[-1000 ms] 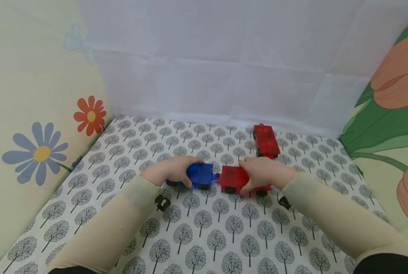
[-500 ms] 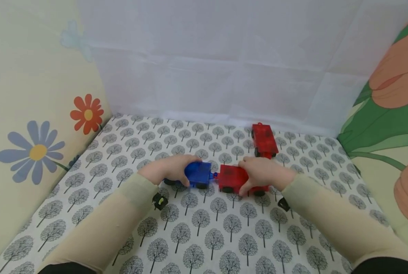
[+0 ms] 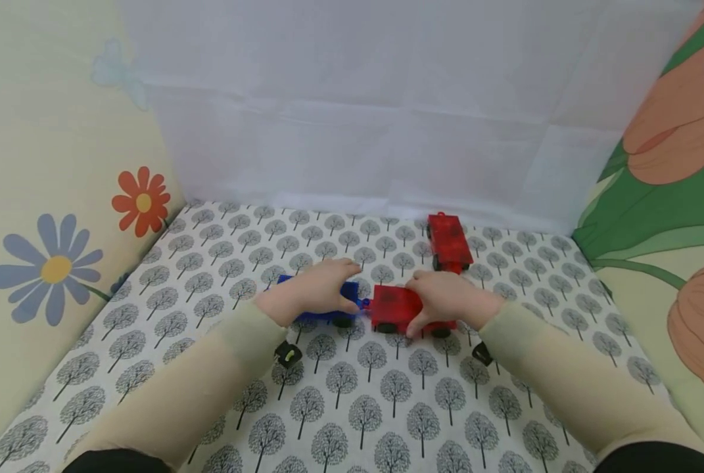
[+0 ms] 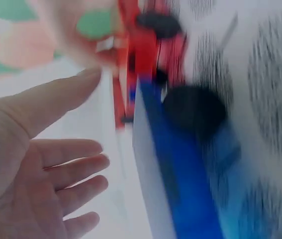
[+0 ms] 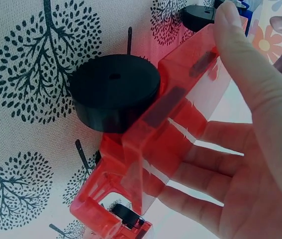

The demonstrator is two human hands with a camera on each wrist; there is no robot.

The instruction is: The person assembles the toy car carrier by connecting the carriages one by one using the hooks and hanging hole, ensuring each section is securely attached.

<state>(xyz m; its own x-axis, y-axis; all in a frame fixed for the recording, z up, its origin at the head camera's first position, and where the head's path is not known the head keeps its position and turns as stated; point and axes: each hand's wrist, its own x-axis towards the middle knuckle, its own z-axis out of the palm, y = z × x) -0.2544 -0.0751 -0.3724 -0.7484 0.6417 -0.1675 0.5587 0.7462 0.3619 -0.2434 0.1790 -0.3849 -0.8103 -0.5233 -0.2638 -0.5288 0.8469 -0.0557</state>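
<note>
Blue cart at seven o'clock of the head view, beneath left hand; thumb and fingers spread apart there, contact hard to tell. At three o'clock from it, red cart on tree-print cloth, pinched between thumb and fingers of right hand. Between both carts, couplings end to end. At one o'clock from the pinched cart, second red cart. Farther back, at twelve o'clock, white sheet.

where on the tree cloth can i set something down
Free: the near cloth between both sleeves, and that between the far red cart and tulip wall. Crowded: the middle, with left hand, right hand, blue cart and nearer red cart.
</note>
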